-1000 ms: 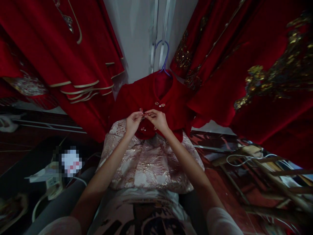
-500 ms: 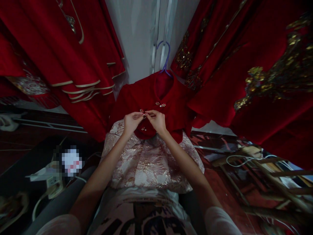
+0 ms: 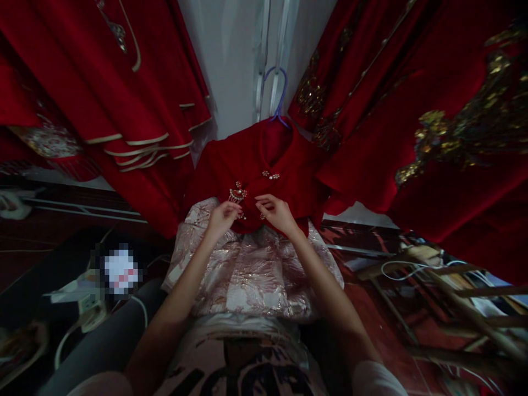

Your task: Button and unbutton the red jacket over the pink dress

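A short red velvet jacket point(image 3: 289, 165) hung on a thin purple hanger point(image 3: 281, 91) over a pink-and-gold brocade skirt point(image 3: 247, 269) with a stiff, shimmering weave. The left hand point(image 3: 223, 215) and the right hand point(image 3: 278, 212) met at the jacket's lower front edge, on either side of a small pearl-beaded clasp point(image 3: 242, 216). Both sets of fingers were curled and drawn close, perhaps pinching the velvet, but the dim view did not show whether they gripped anything. A fan-shaped gold beaded ornament point(image 3: 238, 193) lay on the velvet just above the left hand.
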### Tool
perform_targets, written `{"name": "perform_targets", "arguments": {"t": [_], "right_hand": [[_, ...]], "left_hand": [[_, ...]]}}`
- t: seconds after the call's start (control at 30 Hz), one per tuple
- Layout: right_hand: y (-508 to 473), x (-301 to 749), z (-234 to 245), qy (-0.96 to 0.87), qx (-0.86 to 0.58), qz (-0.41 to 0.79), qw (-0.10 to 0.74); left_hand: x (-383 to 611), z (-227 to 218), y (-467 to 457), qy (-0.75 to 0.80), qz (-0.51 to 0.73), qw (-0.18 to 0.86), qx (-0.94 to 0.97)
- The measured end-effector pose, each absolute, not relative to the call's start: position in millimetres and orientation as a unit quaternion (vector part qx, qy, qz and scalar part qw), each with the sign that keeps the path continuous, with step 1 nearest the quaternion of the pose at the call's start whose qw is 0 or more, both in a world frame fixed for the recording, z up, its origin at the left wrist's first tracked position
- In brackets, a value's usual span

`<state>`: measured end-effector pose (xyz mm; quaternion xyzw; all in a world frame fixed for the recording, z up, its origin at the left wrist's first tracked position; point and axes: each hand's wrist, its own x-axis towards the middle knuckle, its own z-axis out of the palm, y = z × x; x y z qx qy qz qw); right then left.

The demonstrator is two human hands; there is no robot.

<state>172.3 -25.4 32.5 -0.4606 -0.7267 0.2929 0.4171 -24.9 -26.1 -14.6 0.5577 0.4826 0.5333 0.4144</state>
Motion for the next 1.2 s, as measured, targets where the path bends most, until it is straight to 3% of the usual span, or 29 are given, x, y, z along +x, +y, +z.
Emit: {"name": "perform_targets", "arguments": {"t": [0.23,0.37,0.5,0.73,1.2], "right_hand": [[-32,187,21,-0.747,-0.583,0.186,0.259],[-27,187,8,-0.756,-0.585,0.202,0.212],[-22,187,-4,-0.758,-0.566,0.227,0.233],[-16,189,-13,-0.751,-0.529,0.285,0.273],[-16,198,3,-0.716,-0.492,0.37,0.329]], "left_hand": [[0,-41,-63,0.573,0.418,0.294,0.641],[4,-35,-74,0.625,0.311,0.132,0.703],[2,-28,-77,0.643,0.209,0.035,0.736],[-5,-29,-63,0.616,0.154,-0.047,0.772],[-14,-19,-39,0.542,0.136,-0.111,0.822]]}}
